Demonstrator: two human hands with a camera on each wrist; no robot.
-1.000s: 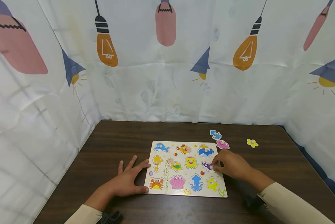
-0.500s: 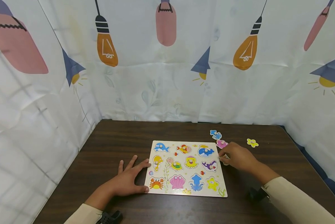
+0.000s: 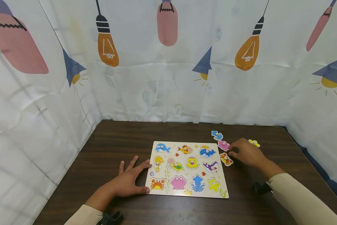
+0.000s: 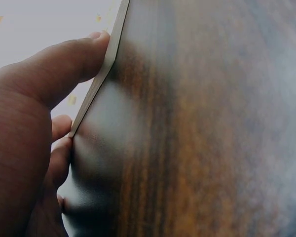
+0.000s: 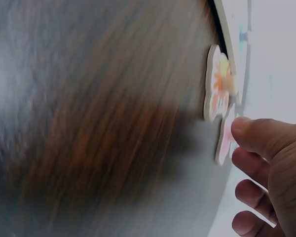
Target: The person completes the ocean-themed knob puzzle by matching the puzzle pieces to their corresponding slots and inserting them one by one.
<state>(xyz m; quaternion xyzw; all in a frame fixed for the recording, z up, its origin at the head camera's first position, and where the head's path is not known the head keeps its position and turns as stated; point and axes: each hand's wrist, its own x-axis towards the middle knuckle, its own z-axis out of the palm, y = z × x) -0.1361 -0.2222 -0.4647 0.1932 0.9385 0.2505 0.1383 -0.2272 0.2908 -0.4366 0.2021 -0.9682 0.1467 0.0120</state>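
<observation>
A wooden peg puzzle board point(image 3: 185, 196) with printed sea animals lies on the table. My left hand point(image 3: 125, 184) rests at its left edge, fingers spread, thumb and index finger touching the rim. Beside the board's right edge lies a crab puzzle piece point(image 3: 226, 159), its knob point(image 5: 229, 84) upward in the right wrist view. My right hand point(image 3: 247, 152) is just right of a pink shell piece point(image 3: 223, 145). Its fingers are loosely bent with nothing seen between them. In the right wrist view, the thumb partly overlaps the shell piece point(image 5: 226, 138); contact cannot be told.
A blue squid piece point(image 3: 217, 135) lies behind the shell piece. Farther right is a yellow starfish piece point(image 3: 254, 143), partly behind the right hand. The dark wood table point(image 3: 168, 212) backs onto a printed curtain point(image 3: 179, 93).
The right hand lifted the crab piece off the board's right side, set it down beside the edge and let go. It then moved away, up and right. The left hand stayed put.
</observation>
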